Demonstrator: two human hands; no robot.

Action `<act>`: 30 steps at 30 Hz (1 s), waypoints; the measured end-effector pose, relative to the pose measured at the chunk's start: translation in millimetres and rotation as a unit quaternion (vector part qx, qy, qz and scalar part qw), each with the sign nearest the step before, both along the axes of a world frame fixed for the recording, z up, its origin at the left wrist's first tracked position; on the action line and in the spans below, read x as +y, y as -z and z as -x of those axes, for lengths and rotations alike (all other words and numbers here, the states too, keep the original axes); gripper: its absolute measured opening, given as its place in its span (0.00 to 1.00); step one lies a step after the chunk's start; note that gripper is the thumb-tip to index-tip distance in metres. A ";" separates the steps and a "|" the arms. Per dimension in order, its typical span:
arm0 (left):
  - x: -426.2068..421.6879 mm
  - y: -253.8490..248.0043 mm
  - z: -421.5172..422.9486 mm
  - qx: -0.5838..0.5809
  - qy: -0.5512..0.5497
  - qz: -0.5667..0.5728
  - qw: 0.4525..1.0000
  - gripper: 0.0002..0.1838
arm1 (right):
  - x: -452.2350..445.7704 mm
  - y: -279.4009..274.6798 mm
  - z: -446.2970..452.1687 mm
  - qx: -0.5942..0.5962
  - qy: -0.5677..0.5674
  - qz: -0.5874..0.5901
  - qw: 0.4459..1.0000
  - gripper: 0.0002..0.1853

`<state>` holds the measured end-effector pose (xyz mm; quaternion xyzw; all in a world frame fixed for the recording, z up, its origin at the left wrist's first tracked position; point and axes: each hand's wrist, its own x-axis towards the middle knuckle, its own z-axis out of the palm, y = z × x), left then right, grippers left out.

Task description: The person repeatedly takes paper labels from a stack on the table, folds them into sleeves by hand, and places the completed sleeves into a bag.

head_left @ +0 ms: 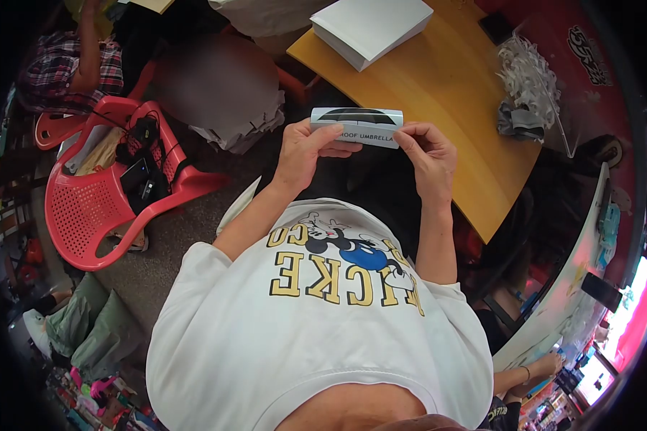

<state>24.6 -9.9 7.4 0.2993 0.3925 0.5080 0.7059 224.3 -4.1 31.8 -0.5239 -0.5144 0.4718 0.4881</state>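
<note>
The left hand (298, 154) and right hand (431, 156) are pinching opposite ends of a curved printed sheet (370, 126) reading "ROOF UMBRELLA", holding it near the table (435, 86), where a white stack (370, 30) is resting.

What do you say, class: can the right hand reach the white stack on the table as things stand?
Probably yes: only bare tabletop appears between the right hand and the white stack. That hand pinches the printed piece, though, so would likely let go first.
</note>
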 end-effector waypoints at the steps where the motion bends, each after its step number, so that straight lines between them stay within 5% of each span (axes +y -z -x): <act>1: -0.2 1.4 0.0 0.002 0.002 0.000 1.000 0.13 | -0.7 -0.1 1.0 0.028 0.011 0.037 0.999 0.05; 8: -3.0 11.3 0.2 0.033 -0.016 0.008 0.999 0.13 | 8.6 27.4 -1.6 0.104 0.021 0.042 0.993 0.08; 10: -3.6 13.7 0.7 0.036 -0.020 0.009 0.999 0.13 | 10.0 30.9 -4.8 0.218 -0.003 0.126 0.968 0.08; 13: -5.2 15.9 0.7 0.037 -0.033 0.008 0.999 0.13 | -0.7 20.7 0.2 0.223 -0.008 0.211 0.952 0.11; 23: -4.4 16.1 -5.5 0.011 0.022 0.050 0.998 0.12 | -14.0 44.8 20.5 0.308 -0.014 0.160 0.938 0.08; 30: -2.6 12.7 -19.4 0.156 -0.050 -0.003 0.986 0.11 | -15.3 42.5 35.0 0.270 -0.001 0.128 0.954 0.07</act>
